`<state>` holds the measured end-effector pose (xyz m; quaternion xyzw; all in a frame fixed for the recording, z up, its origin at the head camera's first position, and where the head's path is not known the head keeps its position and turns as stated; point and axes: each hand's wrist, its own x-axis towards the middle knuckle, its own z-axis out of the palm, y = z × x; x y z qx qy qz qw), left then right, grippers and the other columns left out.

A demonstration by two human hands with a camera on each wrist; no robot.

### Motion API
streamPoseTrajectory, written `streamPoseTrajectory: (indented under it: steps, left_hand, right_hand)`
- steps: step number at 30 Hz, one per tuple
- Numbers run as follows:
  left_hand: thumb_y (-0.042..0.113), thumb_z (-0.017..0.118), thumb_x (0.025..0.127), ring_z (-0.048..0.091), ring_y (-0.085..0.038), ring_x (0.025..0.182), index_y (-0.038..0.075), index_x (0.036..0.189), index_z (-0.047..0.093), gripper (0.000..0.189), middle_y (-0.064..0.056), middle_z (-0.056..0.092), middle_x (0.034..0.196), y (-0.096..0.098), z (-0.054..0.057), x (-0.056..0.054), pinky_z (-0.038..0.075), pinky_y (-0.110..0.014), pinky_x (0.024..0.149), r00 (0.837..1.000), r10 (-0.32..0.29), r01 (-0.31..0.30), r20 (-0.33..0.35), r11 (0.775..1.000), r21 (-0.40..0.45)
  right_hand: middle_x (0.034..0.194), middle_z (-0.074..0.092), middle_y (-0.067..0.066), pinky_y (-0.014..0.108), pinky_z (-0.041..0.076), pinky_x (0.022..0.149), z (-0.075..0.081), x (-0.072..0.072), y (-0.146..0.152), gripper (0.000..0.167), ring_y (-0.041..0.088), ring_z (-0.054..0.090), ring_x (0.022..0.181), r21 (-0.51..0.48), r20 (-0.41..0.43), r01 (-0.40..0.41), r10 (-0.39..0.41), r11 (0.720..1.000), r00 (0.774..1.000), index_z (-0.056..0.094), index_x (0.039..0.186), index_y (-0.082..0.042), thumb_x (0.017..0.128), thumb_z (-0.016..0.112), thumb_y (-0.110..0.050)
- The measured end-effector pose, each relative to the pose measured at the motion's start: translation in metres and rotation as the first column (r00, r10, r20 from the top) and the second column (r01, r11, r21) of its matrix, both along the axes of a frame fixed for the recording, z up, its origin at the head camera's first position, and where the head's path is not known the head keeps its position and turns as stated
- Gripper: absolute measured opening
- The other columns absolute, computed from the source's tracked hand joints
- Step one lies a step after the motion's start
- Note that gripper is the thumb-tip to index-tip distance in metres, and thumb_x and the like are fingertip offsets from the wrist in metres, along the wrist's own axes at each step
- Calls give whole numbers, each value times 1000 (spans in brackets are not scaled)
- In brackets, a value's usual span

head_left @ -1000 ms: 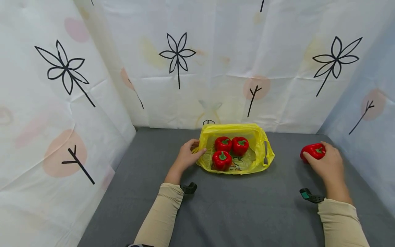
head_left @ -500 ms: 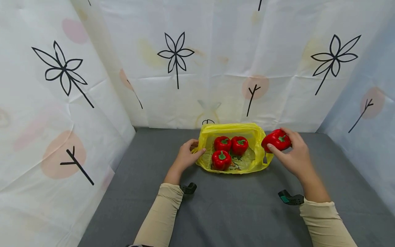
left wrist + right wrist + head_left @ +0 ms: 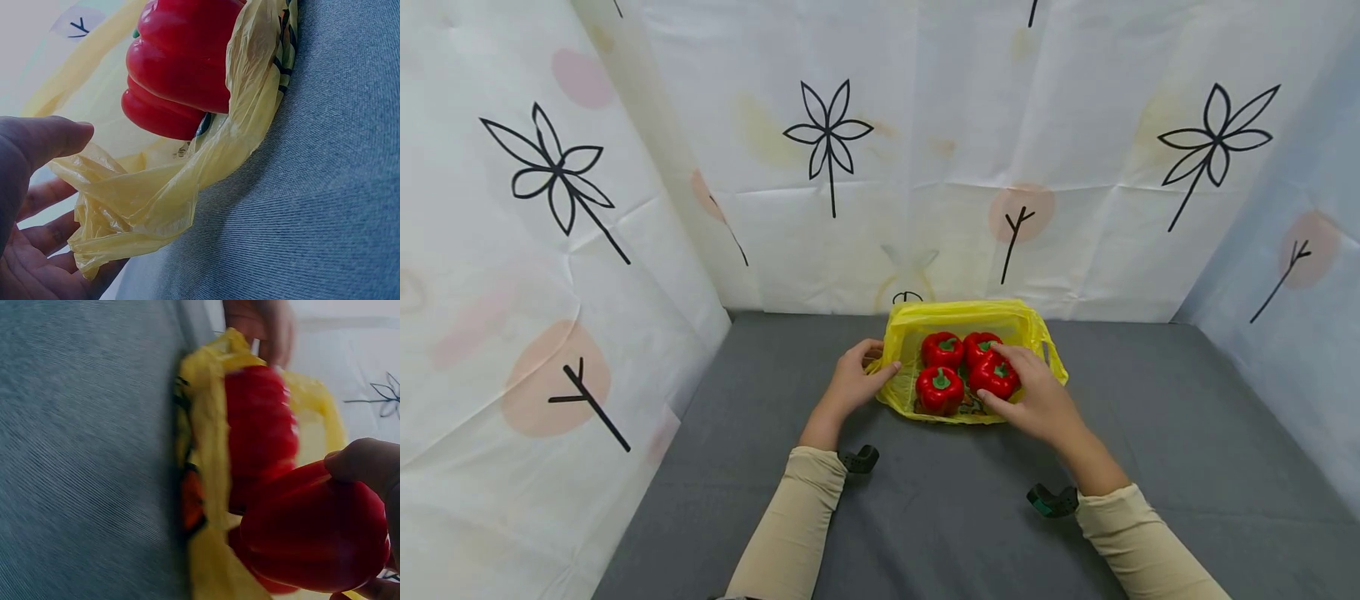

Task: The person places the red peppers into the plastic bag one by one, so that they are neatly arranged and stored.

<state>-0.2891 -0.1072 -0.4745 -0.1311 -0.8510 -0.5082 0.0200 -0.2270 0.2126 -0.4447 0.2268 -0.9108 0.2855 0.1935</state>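
A yellow plastic bag (image 3: 1027, 317) lies spread with its mouth open on the grey cloth. Inside sit three red bell peppers, including a front-left pepper (image 3: 939, 391), a back-left pepper (image 3: 942, 350) and a back-right pepper (image 3: 977, 343) partly hidden by fingers. My right hand (image 3: 1037, 400) grips another red bell pepper (image 3: 995, 377) inside the bag's opening, at its right half; the right wrist view shows the thumb on this pepper (image 3: 312, 531). At the bag's left end, my left hand (image 3: 856, 377) holds the gathered handle (image 3: 131, 219) between thumb and fingers.
Grey cloth (image 3: 955, 517) covers the table. A white patterned sheet (image 3: 925, 167) rises behind the bag, with further sheet walls at left and right. Each wrist carries a dark camera mount, one of them near the right sleeve (image 3: 1052, 502).
My right hand has brought a bell pepper from the far right of the table leftward into the bag. The left hand has stayed on the bag's left end.
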Motion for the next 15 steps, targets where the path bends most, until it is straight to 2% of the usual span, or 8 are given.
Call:
streamPoseTrajectory:
  steps: [4, 15]
  left_hand:
    - [33, 77, 99, 64, -38, 130, 12, 137, 65, 45, -15, 67, 135, 0, 0, 0, 55, -55, 108, 1000, 1, -1, 4, 1000, 5]
    - [33, 77, 100, 64, -37, 130, 12, 137, 65, 45, -14, 67, 135, -1, 1, 0, 56, -55, 107, 1000, -2, 2, 6, 1000, 1]
  right_hand:
    - [142, 62, 21, 64, 53, 105, -8, -2, -6, 73, 43, 59, 130, 27, 2, -26, 26, 999, 1000, 56, 148, 1, 87, 88, -23]
    - [142, 63, 22, 65, 51, 108, -19, -7, -9, 75, 44, 60, 130, 63, 12, -3, 2, 998, 1000, 57, 149, -1, 87, 89, -26]
